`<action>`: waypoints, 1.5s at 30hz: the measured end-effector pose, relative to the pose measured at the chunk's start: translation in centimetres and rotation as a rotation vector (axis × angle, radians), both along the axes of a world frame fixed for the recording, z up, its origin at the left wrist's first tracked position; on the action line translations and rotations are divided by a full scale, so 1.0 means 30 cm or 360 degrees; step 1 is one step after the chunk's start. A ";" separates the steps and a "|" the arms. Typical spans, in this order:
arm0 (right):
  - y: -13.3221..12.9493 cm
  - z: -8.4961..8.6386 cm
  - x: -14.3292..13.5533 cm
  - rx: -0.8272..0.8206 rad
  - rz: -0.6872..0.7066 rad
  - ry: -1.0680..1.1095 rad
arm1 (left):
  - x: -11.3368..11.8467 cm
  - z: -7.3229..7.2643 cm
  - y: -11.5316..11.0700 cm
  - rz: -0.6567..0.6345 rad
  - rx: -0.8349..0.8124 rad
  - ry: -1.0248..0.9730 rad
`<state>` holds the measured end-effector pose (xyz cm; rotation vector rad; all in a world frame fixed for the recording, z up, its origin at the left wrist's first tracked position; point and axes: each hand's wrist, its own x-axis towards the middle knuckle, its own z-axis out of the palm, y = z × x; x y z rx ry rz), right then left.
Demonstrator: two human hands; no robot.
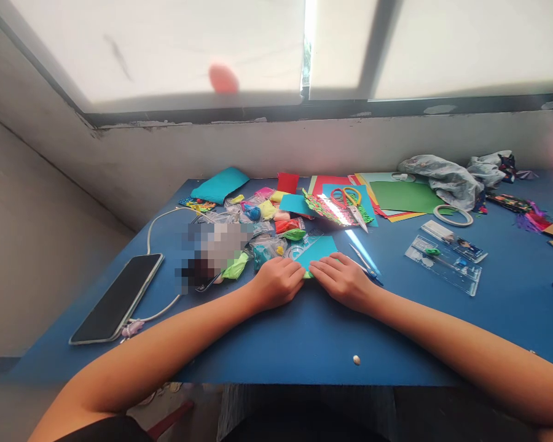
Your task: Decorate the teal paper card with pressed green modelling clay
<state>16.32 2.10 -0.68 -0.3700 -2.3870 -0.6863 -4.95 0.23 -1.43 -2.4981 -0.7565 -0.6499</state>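
Both my hands meet near the middle of the blue table, on a piece of turquoise paper (320,248). My left hand (279,283) has its fingers curled together at the paper's left edge. From the other side my right hand (343,281) presses its fingers together on the paper's near right edge. A light green strip (308,275) shows between the fingertips; whether it belongs to the paper is unclear. Just right of my right hand lies a slim blue-handled tool (373,274), partly hidden. Small clear packets of coloured soft material (266,248) lie right behind my left hand.
A phone (117,298) with a white cable lies left. Red-and-yellow scissors (352,205) rest on a patterned sheet behind. Coloured papers (400,196), a white ring (453,215), clear plastic packs (442,264) and crumpled cloth (442,175) are to the right. A small shell-like piece (356,360) lies near the front edge.
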 end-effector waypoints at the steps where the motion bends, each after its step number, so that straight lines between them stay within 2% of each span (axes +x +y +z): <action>1: -0.001 0.001 0.000 0.0016 -0.0007 -0.0021 | 0.000 -0.001 0.001 0.0003 0.0000 0.0001; 18: -0.008 -0.007 0.003 0.0070 0.0074 -0.0067 | 0.001 0.003 0.001 -0.0017 -0.0018 0.0018; 26: -0.007 -0.003 -0.009 -0.0025 0.0036 0.0050 | 0.007 0.009 0.000 -0.0028 0.0022 -0.0014; 36: -0.006 -0.005 -0.009 -0.0017 0.0080 0.0004 | 0.007 0.010 0.002 -0.0042 0.0022 -0.0022; 45: -0.013 0.000 -0.016 -0.0058 0.0032 0.0008 | 0.013 0.040 -0.015 -0.0072 0.0006 -0.0117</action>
